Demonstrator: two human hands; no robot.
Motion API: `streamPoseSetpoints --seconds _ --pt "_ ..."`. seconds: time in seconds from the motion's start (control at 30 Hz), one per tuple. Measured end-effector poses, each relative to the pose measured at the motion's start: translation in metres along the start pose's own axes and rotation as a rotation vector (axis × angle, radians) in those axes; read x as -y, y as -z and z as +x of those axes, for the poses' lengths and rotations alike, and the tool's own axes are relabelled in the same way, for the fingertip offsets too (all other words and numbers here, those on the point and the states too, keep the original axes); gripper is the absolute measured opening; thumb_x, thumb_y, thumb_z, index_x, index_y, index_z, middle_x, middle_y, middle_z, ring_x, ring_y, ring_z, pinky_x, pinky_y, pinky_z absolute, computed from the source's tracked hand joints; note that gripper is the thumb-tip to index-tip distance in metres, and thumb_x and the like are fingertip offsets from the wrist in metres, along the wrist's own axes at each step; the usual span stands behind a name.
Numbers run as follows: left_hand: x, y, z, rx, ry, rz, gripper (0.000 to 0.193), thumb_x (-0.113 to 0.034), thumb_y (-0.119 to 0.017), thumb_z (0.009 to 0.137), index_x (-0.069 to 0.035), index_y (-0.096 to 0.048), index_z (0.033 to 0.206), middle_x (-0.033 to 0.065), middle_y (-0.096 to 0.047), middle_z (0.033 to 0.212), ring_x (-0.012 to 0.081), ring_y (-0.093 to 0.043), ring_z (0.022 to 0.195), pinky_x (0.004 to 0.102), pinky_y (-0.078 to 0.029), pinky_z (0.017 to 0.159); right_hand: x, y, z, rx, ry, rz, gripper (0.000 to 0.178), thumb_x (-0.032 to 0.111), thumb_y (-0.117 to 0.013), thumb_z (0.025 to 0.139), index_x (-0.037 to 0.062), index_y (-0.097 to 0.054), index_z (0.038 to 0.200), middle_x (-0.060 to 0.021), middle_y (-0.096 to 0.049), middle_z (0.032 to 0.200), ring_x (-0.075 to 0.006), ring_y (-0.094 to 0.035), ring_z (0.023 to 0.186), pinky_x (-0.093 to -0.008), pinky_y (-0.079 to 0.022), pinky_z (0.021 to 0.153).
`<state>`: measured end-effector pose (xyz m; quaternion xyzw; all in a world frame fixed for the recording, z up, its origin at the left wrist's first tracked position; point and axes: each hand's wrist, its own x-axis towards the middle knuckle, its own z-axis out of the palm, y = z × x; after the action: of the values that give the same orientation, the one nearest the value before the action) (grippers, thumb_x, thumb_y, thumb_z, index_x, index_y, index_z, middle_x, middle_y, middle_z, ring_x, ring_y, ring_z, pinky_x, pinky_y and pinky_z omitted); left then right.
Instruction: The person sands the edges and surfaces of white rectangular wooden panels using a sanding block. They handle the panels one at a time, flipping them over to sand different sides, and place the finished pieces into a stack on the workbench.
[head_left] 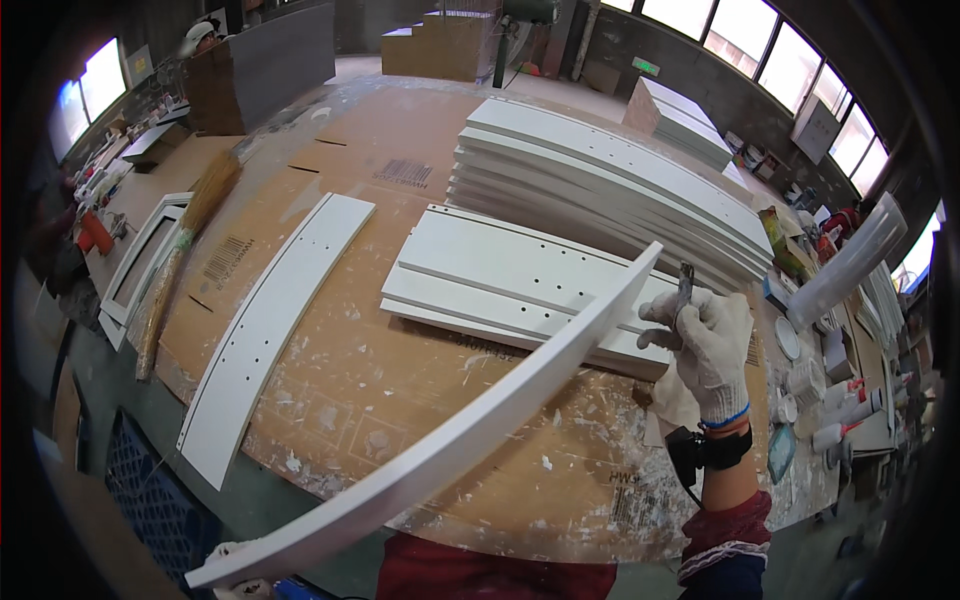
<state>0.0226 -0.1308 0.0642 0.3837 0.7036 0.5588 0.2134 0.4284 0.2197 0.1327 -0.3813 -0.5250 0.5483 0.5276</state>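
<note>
A long white board [430, 452] is tilted up on edge in front of me, running from lower left to upper right. At its near end my left hand [240, 580], in a white glove, is closed on it, with most of the fingers hidden behind the board. My right hand [708, 345], gloved and with darkened fingertips, pinches a small dark flat-bladed tool [685, 284] beside the board's far end. Behind that end lies a short stack of white boards [500, 265] with small holes. Another drilled white board [280, 325] lies flat to the left.
Cardboard [340, 400] spotted with white paint covers the table. A tall stack of white boards [610, 150] stands at the back right. A straw broom [190, 230] and white frames [145, 260] are on the left; a blue crate [150, 480] is below. Bottles and tubs [840, 400] crowd the right.
</note>
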Motion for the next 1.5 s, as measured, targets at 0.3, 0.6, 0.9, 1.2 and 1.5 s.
streamPoseSetpoints --seconds 0.3,0.6,0.9,1.2,1.5 --pt "0.002 -0.026 0.037 0.233 -1.009 0.703 0.05 0.003 -0.063 0.084 -0.001 -0.046 0.131 0.021 -0.048 0.135 0.0353 -0.049 0.124 0.052 -0.04 0.103 -0.037 0.026 -0.059 -0.024 -0.106 0.3 0.027 0.015 -0.061 0.093 -0.0011 -0.057 0.114 -0.0145 -0.062 0.113 -0.0231 -0.063 0.101 -0.0394 -0.057 0.078" --pt "0.041 -0.1 0.017 -0.047 0.224 -0.796 0.05 -0.035 -0.042 0.101 -0.003 -0.039 0.14 0.0175 -0.044 0.141 0.0282 -0.045 0.128 0.0392 -0.039 0.108 -0.042 0.029 -0.037 -0.287 0.046 -0.985 0.022 0.022 -0.061 0.09 0.0021 -0.068 0.097 -0.0104 -0.067 0.085 -0.0211 -0.064 0.078 -0.0313 -0.047 0.067" --pt "0.057 -0.088 0.007 0.097 0.592 -1.639 0.067 -0.046 -0.048 0.097 0.001 -0.033 0.142 0.0194 -0.049 0.137 0.033 -0.051 0.124 0.045 -0.047 0.101 -0.043 0.054 0.06 -0.079 0.259 -1.521 0.025 0.027 -0.055 0.087 0.0031 -0.063 0.089 -0.022 -0.064 0.086 -0.0392 -0.062 0.087 -0.0463 -0.047 0.074" --pt "0.114 -0.133 -0.031 0.555 0.56 -0.907 0.056 0.002 -0.06 0.085 0.003 -0.04 0.138 0.0169 -0.051 0.134 0.0267 -0.053 0.122 0.0405 -0.044 0.104 -0.062 -0.023 0.07 0.221 0.346 -1.699 0.017 0.017 -0.052 0.092 0.001 -0.056 0.094 -0.0232 -0.061 0.087 -0.041 -0.06 0.084 -0.0487 -0.047 0.073" --pt "0.066 -0.14 -0.021 0.518 0.749 -1.039 0.054 0.001 -0.061 0.085 0.001 -0.043 0.136 0.0126 -0.057 0.128 0.0225 -0.056 0.118 0.0366 -0.044 0.102 -0.106 -0.202 -0.07 0.792 0.586 -1.451 0.015 0.003 -0.055 0.079 0.0098 -0.049 0.091 -0.0108 -0.056 0.083 -0.0272 -0.065 0.068 -0.0369 -0.053 0.058"
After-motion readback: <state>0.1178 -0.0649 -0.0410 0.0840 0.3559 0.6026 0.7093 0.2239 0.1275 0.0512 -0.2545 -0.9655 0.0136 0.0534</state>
